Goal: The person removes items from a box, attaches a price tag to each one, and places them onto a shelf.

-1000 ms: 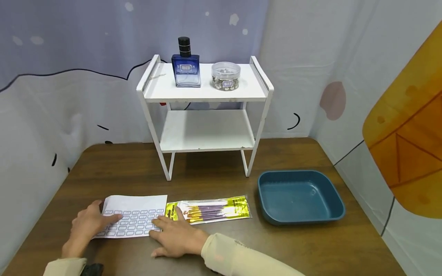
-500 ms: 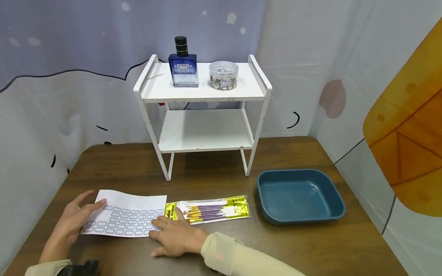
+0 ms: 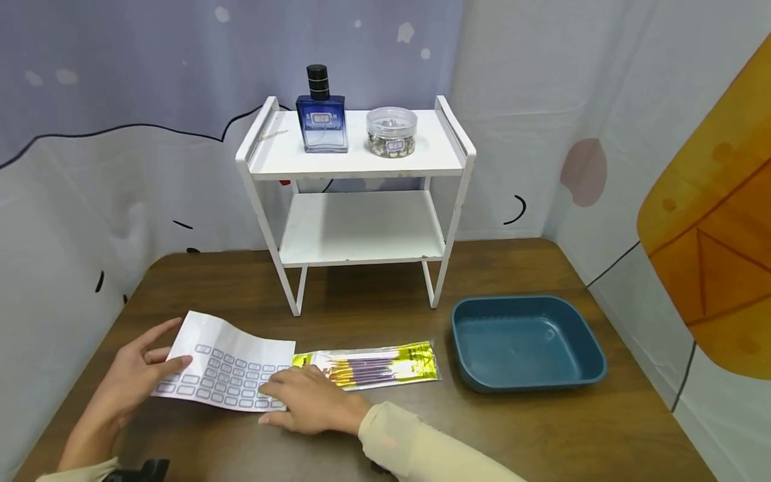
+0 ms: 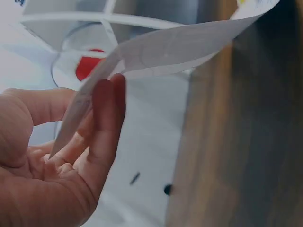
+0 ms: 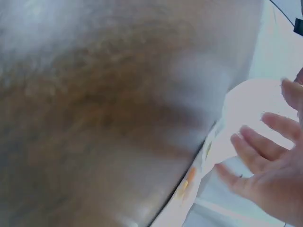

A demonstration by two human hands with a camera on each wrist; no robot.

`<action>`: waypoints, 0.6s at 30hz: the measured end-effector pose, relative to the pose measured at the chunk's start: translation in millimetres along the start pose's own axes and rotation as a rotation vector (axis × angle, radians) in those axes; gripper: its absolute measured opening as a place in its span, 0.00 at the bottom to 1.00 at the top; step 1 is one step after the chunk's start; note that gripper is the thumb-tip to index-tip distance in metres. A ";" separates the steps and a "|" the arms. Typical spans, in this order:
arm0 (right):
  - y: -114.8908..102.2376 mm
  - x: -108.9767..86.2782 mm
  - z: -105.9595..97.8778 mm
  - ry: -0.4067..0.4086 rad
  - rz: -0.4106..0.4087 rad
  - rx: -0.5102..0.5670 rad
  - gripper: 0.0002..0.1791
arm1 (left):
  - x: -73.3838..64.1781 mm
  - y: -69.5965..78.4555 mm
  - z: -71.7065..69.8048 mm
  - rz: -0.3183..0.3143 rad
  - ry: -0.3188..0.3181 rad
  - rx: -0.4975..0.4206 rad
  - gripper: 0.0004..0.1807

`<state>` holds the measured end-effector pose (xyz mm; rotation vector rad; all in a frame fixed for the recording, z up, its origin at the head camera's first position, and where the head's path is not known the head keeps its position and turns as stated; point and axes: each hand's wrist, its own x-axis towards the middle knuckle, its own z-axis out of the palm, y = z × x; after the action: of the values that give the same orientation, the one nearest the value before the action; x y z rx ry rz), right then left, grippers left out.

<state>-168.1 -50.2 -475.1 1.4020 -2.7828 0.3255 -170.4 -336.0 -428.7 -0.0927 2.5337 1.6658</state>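
Note:
My left hand (image 3: 128,378) pinches the left edge of a white sheet of stickers (image 3: 231,367) between thumb and fingers. That side of the sheet is raised and curves up from the table; rows of small blue-outlined labels cover its lower part. In the left wrist view the thumb and fingers stand on opposite faces of the paper (image 4: 161,47). My right hand (image 3: 316,400) has its fingers extended over the sheet's right end, beside a flat plastic packet (image 3: 379,367) of purple and yellow sticks. The right wrist view shows these fingers (image 5: 255,151) spread and holding nothing.
A blue-green tray (image 3: 518,355) stands to the right on the wooden table (image 3: 373,442). Behind is a white two-tier shelf (image 3: 361,227), bearing a blue perfume bottle (image 3: 324,127) and a clear round jar (image 3: 391,134), each with a small label. Curtains hang around the table.
My left hand has moved onto the sheet's left edge, taken hold and lifted it, so the paper now bends upward. My right hand has shifted slightly right and up.

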 end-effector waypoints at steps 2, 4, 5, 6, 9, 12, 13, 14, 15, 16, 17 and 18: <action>4.3 0.1 -6.3 0.100 -0.009 0.073 0.23 | -0.9 7.6 4.4 0.052 0.000 -0.062 0.40; 7.1 -0.1 -14.8 0.205 -0.011 0.163 0.22 | -2.9 16.1 8.3 0.103 -0.023 -0.129 0.38; 7.9 -0.3 -19.6 0.258 -0.009 0.219 0.21 | -3.8 20.6 10.1 0.128 -0.039 -0.162 0.37; 8.2 -0.7 -24.4 0.312 -0.007 0.275 0.21 | -4.6 25.1 12.4 0.159 -0.056 -0.177 0.36; 8.4 -2.0 -38.4 0.462 -0.012 0.445 0.19 | -7.0 38.5 20.7 0.234 -0.109 -0.217 0.35; 8.2 -3.2 -51.6 0.573 -0.017 0.588 0.18 | -9.2 51.4 31.4 0.312 -0.161 -0.217 0.35; 8.3 -3.9 -55.9 0.599 -0.021 0.621 0.18 | -10.3 55.7 35.5 0.335 -0.183 -0.213 0.35; 8.6 -4.6 -60.1 0.620 -0.025 0.646 0.18 | -11.2 59.8 39.5 0.359 -0.205 -0.212 0.35; 9.1 -5.5 -64.0 0.635 -0.029 0.663 0.18 | -12.1 64.1 43.6 0.383 -0.224 -0.207 0.35; 9.6 -6.6 -67.7 0.644 -0.032 0.665 0.19 | -13.1 68.5 47.7 0.404 -0.242 -0.198 0.35; 10.3 -7.6 -71.0 0.650 -0.037 0.660 0.19 | -13.9 73.0 51.5 0.425 -0.254 -0.187 0.34; 10.9 -9.2 -74.3 0.652 -0.042 0.653 0.19 | -14.6 77.3 55.0 0.440 -0.269 -0.183 0.34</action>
<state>-177.6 -22.6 -405.4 1.1155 -2.1673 1.4802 -161.4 -255.0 -378.0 0.6729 2.3061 1.8956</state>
